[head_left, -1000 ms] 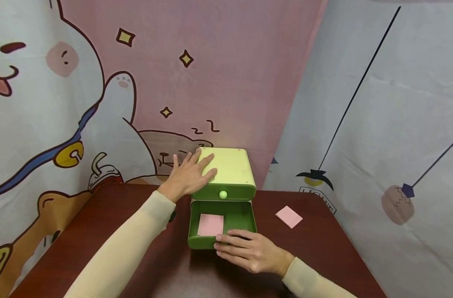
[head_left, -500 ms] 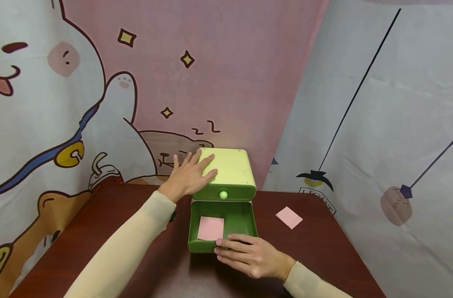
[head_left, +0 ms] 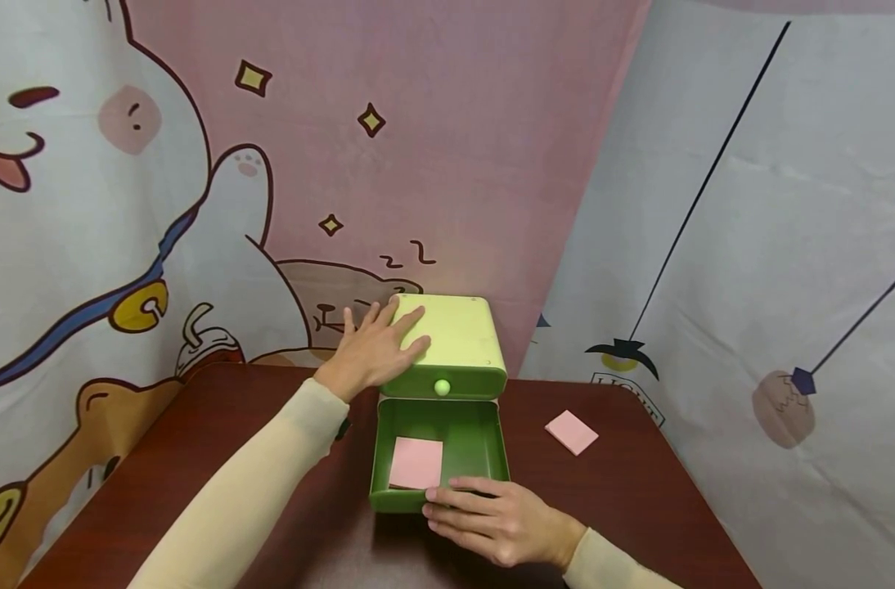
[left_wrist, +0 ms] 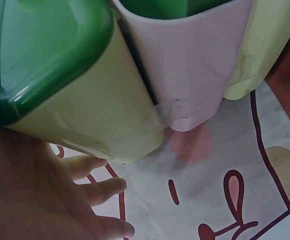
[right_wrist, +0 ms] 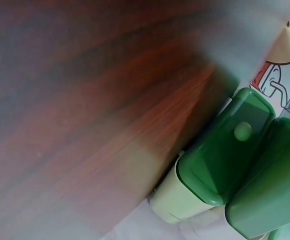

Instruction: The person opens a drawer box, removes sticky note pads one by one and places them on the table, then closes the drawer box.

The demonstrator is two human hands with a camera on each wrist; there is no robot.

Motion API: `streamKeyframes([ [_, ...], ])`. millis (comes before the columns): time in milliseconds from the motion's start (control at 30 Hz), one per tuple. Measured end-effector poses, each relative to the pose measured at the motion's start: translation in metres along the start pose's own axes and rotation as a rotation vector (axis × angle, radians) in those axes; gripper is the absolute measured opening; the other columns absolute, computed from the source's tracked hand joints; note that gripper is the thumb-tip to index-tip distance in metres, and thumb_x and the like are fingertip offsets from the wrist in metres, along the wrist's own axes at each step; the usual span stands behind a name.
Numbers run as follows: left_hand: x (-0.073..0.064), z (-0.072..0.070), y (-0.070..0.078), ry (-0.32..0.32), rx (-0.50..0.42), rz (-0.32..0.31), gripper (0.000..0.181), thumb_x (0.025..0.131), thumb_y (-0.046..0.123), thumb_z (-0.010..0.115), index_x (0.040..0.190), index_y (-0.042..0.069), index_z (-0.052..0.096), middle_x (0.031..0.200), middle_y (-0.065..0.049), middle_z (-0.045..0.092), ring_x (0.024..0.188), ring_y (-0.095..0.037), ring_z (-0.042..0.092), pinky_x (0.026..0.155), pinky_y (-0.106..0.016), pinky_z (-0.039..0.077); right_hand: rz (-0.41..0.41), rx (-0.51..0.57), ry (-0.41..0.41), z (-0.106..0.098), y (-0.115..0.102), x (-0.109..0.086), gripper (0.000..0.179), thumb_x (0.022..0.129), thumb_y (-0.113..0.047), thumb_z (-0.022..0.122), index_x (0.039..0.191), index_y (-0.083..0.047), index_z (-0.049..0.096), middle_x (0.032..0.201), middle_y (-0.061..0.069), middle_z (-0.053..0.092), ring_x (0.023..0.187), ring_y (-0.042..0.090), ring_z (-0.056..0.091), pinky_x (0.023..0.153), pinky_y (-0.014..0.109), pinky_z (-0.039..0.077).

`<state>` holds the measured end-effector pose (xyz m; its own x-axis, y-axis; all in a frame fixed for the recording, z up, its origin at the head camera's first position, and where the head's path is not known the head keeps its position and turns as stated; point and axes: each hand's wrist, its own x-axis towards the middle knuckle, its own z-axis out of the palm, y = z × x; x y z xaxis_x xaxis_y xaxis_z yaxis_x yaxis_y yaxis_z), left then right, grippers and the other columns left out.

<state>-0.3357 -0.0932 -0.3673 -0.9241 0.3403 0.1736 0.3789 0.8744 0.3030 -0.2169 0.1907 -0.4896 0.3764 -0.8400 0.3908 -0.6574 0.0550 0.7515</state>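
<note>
A small desktop cabinet point(head_left: 458, 331) has a pale yellow top and green drawers. Its middle drawer point(head_left: 473, 433), set in a pink section, is pulled out towards me. Inside at the left lies a pink sticky note pad point(head_left: 416, 464). My left hand point(head_left: 370, 352) rests on the cabinet's upper left with fingers spread; the left wrist view shows its fingertips past the yellow section's point(left_wrist: 100, 110) edge. My right hand point(head_left: 502, 522) is at the middle of the drawer's front, fingertips together where the knob is hidden. The right wrist view does not show this hand.
A second pink sticky note pad point(head_left: 571, 433) lies on the dark red table point(head_left: 609, 507) to the right of the cabinet. The top drawer's knob point(head_left: 443, 388) and the bottom drawer point(right_wrist: 219, 150) show, both pushed in. A printed cloth point(head_left: 484, 147) hangs close behind.
The right hand has moved a little towards me and the middle drawer has come further out with the note pad inside it. The left hand has stayed on the cabinet.
</note>
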Motion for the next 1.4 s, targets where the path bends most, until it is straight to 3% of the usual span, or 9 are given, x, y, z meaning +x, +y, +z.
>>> streamKeyframes([
  [633,0.000,0.002,-0.001,-0.004,-0.013,0.001,0.079,0.117,0.078,0.032,0.187,0.042,0.027,0.199,-0.012,0.007,0.183,-0.050,0.013,0.140,-0.086,-0.008,-0.027,0.003,-0.007,-0.007,-0.001,0.009,0.039,0.121,-0.010,0.053,0.130,-0.015,0.091,0.136,0.003,0.087,0.134,0.018,0.081,0.114,0.033,0.066],
  [1067,0.000,0.003,-0.001,-0.017,-0.013,-0.007,0.080,0.116,0.079,0.029,0.187,0.043,0.025,0.199,-0.011,0.007,0.184,-0.049,0.011,0.141,-0.085,-0.009,-0.007,0.052,-0.023,-0.004,-0.006,0.005,0.035,0.122,-0.013,0.056,0.132,-0.018,0.090,0.138,0.000,0.087,0.137,0.019,0.080,0.115,0.037,0.066],
  [1400,0.000,0.001,-0.001,-0.020,0.006,-0.006,0.080,0.116,0.080,0.028,0.187,0.043,0.024,0.199,-0.011,0.007,0.184,-0.049,0.012,0.141,-0.085,-0.005,0.029,0.102,0.009,-0.018,0.005,0.014,0.035,0.122,-0.009,0.057,0.131,-0.019,0.089,0.140,0.004,0.086,0.134,0.022,0.081,0.112,0.043,0.068],
])
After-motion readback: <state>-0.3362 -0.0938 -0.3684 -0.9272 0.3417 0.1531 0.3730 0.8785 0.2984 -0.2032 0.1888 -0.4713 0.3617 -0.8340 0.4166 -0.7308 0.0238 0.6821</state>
